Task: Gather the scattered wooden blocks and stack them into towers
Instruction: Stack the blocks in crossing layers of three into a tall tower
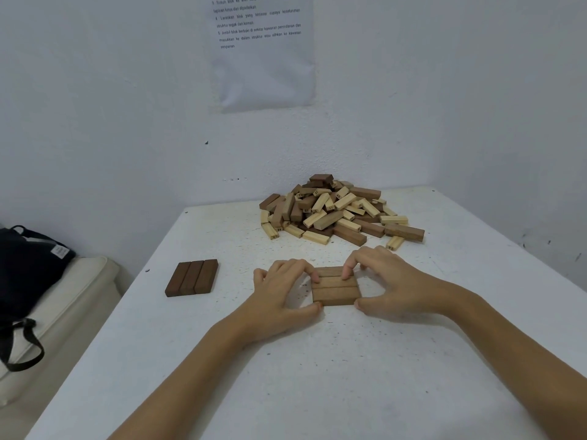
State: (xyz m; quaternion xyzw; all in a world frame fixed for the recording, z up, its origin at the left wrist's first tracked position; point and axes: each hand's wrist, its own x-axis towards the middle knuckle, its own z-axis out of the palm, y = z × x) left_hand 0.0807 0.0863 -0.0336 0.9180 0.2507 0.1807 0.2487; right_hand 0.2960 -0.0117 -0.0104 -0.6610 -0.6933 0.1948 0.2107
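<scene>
The left hand (282, 290) curls round the left end of a row (335, 292) of three brown blocks, with the thumb at the near corner and the fingers on the far edge. The right hand (390, 281) pinches the right end, thumb at the near corner and a fingertip on the farthest block. The row lies flat on the white, speckled tabletop (317, 376). At ten o'clock, apart, lies a dark row (192, 277) of three. At twelve to one, a pile (336, 211) of pale and brown blocks sits near the far corner, against white walls (95, 122). A printed sheet (263, 58) hangs at twelve. At nine, off the tabletop, a black bag (28, 268) rests on a cream cushion (79, 281).
</scene>
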